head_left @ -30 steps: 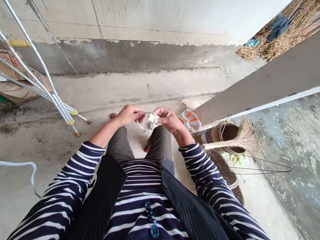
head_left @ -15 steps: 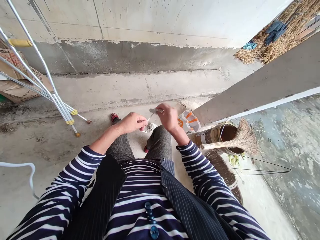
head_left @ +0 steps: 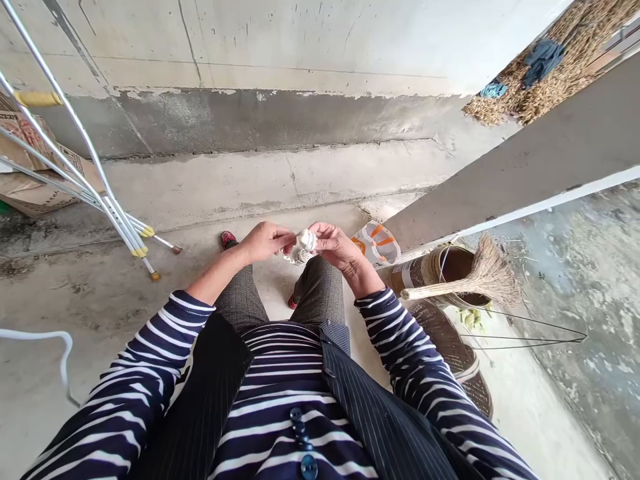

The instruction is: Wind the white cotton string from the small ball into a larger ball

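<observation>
In front of my knees, my left hand is closed in a pinch on white string, which trails just below its fingertips. My right hand comes in from the other side, thumb and fingers gripping a small white bundle of string. Right under that bundle shows a second wound white ball, partly covered. Whether the ball hangs or rests against the bundle I cannot tell. The fingertips of both hands are close together, with the white string between them.
Aluminium crutches lean at left by a cardboard box. To the right stand a white and orange bag, a bucket with a straw broom across it, and a woven basket. A pillar rises behind them.
My right hand has come down and turned, bringing the white bundle between both hands. The strand stretched between them is now short. My left hand has barely moved.
</observation>
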The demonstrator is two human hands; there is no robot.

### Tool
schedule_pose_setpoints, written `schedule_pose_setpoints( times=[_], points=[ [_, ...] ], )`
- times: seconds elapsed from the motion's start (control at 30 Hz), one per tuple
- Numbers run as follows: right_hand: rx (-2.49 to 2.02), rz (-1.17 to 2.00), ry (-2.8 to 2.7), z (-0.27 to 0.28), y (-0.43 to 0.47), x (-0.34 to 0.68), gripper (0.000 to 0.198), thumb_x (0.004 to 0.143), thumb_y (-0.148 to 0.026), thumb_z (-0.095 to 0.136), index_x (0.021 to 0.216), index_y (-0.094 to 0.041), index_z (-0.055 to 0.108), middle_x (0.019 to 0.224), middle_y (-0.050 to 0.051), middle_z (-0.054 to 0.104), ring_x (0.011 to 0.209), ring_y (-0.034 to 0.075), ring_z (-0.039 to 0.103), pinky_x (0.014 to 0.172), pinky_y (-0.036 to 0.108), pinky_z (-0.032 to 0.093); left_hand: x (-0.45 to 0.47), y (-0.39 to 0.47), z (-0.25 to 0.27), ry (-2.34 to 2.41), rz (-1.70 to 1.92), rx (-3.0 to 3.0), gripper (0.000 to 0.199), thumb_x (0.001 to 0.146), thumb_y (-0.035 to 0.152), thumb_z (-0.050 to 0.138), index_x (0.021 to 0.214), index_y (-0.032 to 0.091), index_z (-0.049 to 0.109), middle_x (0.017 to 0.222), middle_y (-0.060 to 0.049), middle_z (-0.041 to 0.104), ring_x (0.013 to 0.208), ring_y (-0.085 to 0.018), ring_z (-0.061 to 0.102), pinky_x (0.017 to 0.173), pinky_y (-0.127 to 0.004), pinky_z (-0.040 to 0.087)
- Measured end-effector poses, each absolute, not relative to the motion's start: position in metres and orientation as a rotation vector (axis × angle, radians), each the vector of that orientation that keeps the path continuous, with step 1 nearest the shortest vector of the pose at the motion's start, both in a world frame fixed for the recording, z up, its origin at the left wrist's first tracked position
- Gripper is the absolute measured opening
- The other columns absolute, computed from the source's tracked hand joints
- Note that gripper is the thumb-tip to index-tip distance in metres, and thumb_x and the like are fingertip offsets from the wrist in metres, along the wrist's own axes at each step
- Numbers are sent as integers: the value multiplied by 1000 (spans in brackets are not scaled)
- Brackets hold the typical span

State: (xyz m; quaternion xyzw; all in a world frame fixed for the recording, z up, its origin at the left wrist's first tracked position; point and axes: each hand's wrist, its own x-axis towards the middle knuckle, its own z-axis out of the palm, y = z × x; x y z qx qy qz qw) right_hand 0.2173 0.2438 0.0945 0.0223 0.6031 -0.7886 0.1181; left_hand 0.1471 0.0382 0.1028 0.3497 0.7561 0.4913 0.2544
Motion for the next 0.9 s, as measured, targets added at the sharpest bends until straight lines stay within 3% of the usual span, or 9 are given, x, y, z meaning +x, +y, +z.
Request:
schedule_pose_setpoints(
  times=[0.2, 0.3, 0.43, 0.53, 0.6, 0.77, 0.9],
  points=[
    [328, -2579, 2043, 90, 223, 212, 41, 60, -45, 87, 85, -21, 65, 79, 2, 70, 67, 14, 62, 65, 29, 53, 165, 46, 96, 2007, 1370, 880, 36, 93, 35, 55, 67, 14, 67, 69, -6, 71, 60, -12, 59, 57, -20, 48],
    [392, -2494, 2450, 93, 223, 210, 30, 69, -39, 81, 85, -19, 66, 80, 3, 70, 70, 16, 63, 65, 29, 52, 170, 40, 100, 1938, 1370, 849, 34, 92, 35, 57, 67, 14, 65, 65, -5, 70, 60, -12, 61, 56, -20, 49],
    [245, -1744, 3159, 99, 222, 215, 3, 83, -22, 67, 85, -20, 69, 84, 3, 73, 75, 16, 64, 73, 29, 49, 171, 26, 105, 1910, 1360, 815, 28, 90, 35, 58, 73, 15, 67, 61, -3, 68, 56, -13, 61, 55, -21, 48],
    [80, -1159, 3264, 102, 215, 222, 15, 82, -9, 63, 87, -20, 72, 91, 4, 76, 80, 17, 65, 74, 28, 45, 168, 16, 113, 2022, 1302, 859, 27, 88, 33, 57, 69, 15, 68, 59, -3, 69, 55, -13, 60, 56, -21, 46],
    [-17, -1056, 3169, 102, 209, 227, 18, 79, -6, 64, 86, -20, 73, 88, 3, 76, 79, 16, 65, 72, 27, 44, 167, 10, 119, 2133, 1221, 930, 29, 86, 31, 58, 63, 15, 67, 58, -2, 68, 55, -12, 58, 55, -21, 42],
    [-189, -1589, 2516, 98, 208, 232, 11, 69, -13, 75, 78, -15, 72, 70, -1, 71, 64, 11, 61, 63, 22, 45, 171, 1, 127, 2340, 1123, 1039, 29, 83, 28, 59, 57, 16, 66, 54, 1, 64, 53, -11, 51, 53, -22, 32],
    [-165, -1927, 2105, 89, 215, 240, 31, 58, -31, 91, 77, -13, 72, 72, 3, 73, 64, 12, 64, 63, 24, 51, 182, 4, 117, 2291, 1182, 954, 28, 85, 31, 58, 64, 17, 70, 59, 0, 67, 59, -13, 56, 56, -21, 35]
  ],
)
